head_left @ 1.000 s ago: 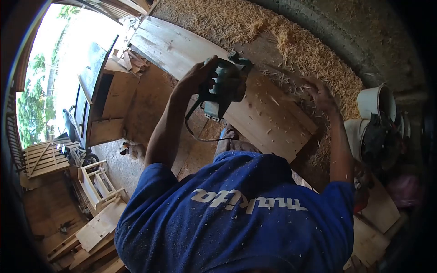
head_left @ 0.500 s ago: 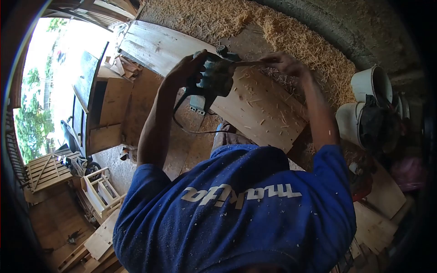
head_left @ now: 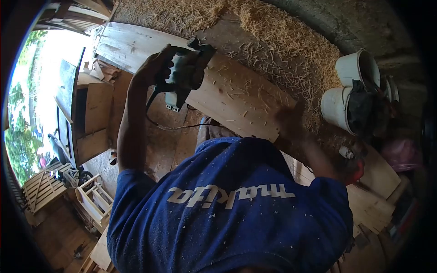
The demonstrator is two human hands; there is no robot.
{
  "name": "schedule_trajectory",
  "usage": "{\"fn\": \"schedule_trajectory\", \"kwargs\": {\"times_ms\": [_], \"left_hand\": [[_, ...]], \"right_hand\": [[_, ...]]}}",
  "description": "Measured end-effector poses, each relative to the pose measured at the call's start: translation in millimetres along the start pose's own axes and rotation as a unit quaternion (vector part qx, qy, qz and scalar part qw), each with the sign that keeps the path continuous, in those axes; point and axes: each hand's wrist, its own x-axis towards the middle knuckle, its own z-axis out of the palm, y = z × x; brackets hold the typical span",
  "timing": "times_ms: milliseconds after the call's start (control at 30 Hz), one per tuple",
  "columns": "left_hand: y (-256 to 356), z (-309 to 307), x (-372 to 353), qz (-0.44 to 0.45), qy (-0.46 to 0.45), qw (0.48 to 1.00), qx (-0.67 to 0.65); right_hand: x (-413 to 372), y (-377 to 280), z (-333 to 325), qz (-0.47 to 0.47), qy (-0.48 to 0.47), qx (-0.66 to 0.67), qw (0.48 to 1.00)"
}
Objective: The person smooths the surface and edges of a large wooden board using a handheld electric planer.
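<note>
My left hand [head_left: 161, 66] is closed around a dark teal power planer [head_left: 189, 68], lifted over the left part of a pale wooden board [head_left: 246, 98]. The planer is tilted, and its cord [head_left: 175, 128] runs down toward my body. Loose curled shavings lie on the board. My right hand [head_left: 292, 122] is smeared by motion near the board's right end, apart from the planer. Its fingers cannot be made out, nor can anything in them.
Wood shavings [head_left: 291, 41] cover the floor beyond the board. White buckets [head_left: 336, 105] with a dark cloth stand at the right, near a red object [head_left: 356, 172] and wooden panels [head_left: 371, 204]. At the left are a cabinet [head_left: 98, 109] and a wooden frame [head_left: 93, 200].
My right hand has moved from beside the planer down and right toward the board's end. The planer, in my left hand, has shifted left in the view, and so has the whole scene.
</note>
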Motion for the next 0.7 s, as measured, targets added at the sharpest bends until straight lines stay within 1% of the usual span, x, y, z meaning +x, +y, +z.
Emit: {"fn": "schedule_trajectory", "kwargs": {"times_ms": [33, 67, 100, 167, 200, 267, 300, 333, 367, 400, 467, 500, 533, 567, 600, 667, 700], "left_hand": [[1, -2, 3, -0.005, 0.008, 1.000, -0.001], [1, -1, 5, -0.011, 0.016, 1.000, -0.002], [6, 4, 0, -0.016, 0.030, 0.999, 0.000], [7, 10, -1, -0.012, 0.023, 1.000, -0.008], [4, 10, -3, -0.012, 0.021, 1.000, -0.013], [-3, 13, 1, -0.004, 0.033, 0.999, -0.012], [-5, 18, -2, -0.008, 0.037, 0.999, -0.037], [-9, 22, -5, -0.014, 0.042, 0.997, -0.063], [-9, 38, -16, 0.007, 0.049, 0.996, -0.070], [-15, 50, -17, 0.006, 0.063, 0.994, -0.093], [-21, 92, -29, 0.047, 0.104, 0.988, -0.102], [-26, 111, -32, 0.104, 0.077, 0.985, -0.118], [-31, 129, -35, 0.159, 0.049, 0.977, -0.133], [-38, 143, -27, 0.159, 0.049, 0.975, -0.145], [-43, 154, -22, 0.177, 0.021, 0.970, -0.167], [-42, 184, -19, 0.174, 0.029, 0.953, -0.246], [-44, 194, -15, 0.182, 0.037, 0.945, -0.270]], "right_hand": [[-10, -19, 16, 0.013, -0.016, -0.008, 1.000], [-12, -22, 21, 0.051, -0.019, -0.005, 0.998], [-2, -15, 24, 0.117, -0.012, -0.005, 0.993], [21, 36, 13, 0.271, 0.013, 0.000, 0.962], [32, 63, 6, 0.354, 0.056, -0.001, 0.933], [40, 100, -8, 0.481, 0.181, -0.037, 0.857], [35, 106, -15, 0.481, 0.188, -0.037, 0.855], [28, 111, -21, 0.472, 0.139, -0.094, 0.866], [23, 111, -26, 0.458, 0.086, -0.151, 0.872], [26, 97, -36, 0.454, 0.083, -0.153, 0.874], [44, 58, -53, 0.394, 0.187, -0.203, 0.877], [60, 38, -61, 0.391, 0.192, -0.017, 0.900], [77, 12, -69, 0.379, 0.188, 0.171, 0.890], [101, -21, -90, 0.354, 0.150, 0.248, 0.889], [127, -50, -103, 0.323, 0.114, 0.322, 0.883], [162, -86, -90, 0.214, 0.169, 0.340, 0.900], [173, -93, -78, 0.200, 0.168, 0.346, 0.901]]}}
